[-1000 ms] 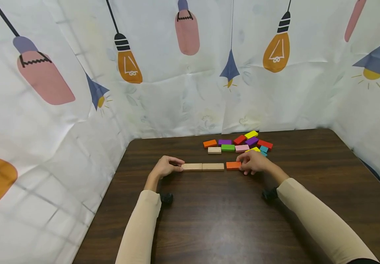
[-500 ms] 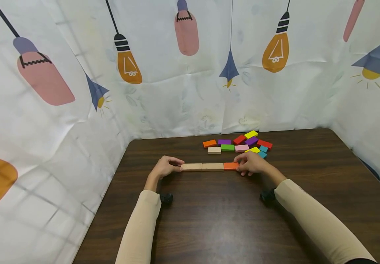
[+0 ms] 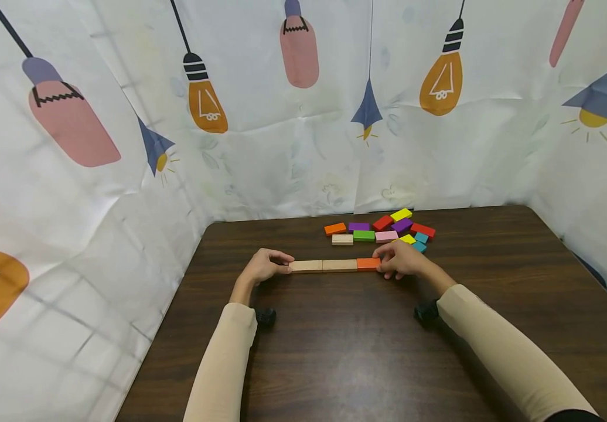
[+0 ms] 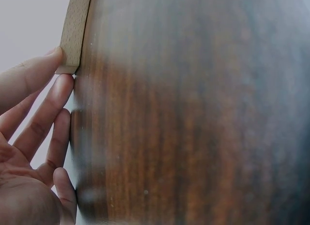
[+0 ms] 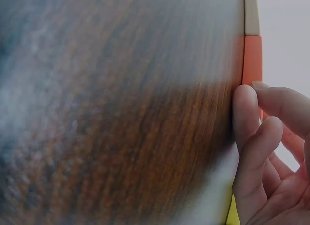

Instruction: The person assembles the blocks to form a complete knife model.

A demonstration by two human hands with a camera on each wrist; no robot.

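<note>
In the head view, two plain wooden blocks, a left one (image 3: 306, 266) and a middle one (image 3: 339, 266), lie end to end in a row with an orange block (image 3: 368, 264). The orange block abuts the middle block's right end. My left hand (image 3: 264, 267) holds the row's outer left end; in the left wrist view, the thumb (image 4: 34, 77) lies against the wooden block (image 4: 75, 34) with a fingertip at its end face. At the other end, my right hand (image 3: 402, 259) pinches the orange block, whose right end is partly hidden by the fingers.
Behind the row lies a loose group of coloured blocks, among them a green block (image 3: 364, 235), a pink block (image 3: 386, 237) and a plain block (image 3: 343, 240). The dark wooden table (image 3: 324, 346) ends at a patterned cloth (image 3: 303, 170).
My right hand has slid the orange block left, closing the gap to the middle wooden block. Since half a second ago almost nothing has moved. My left hand has stayed in place.
</note>
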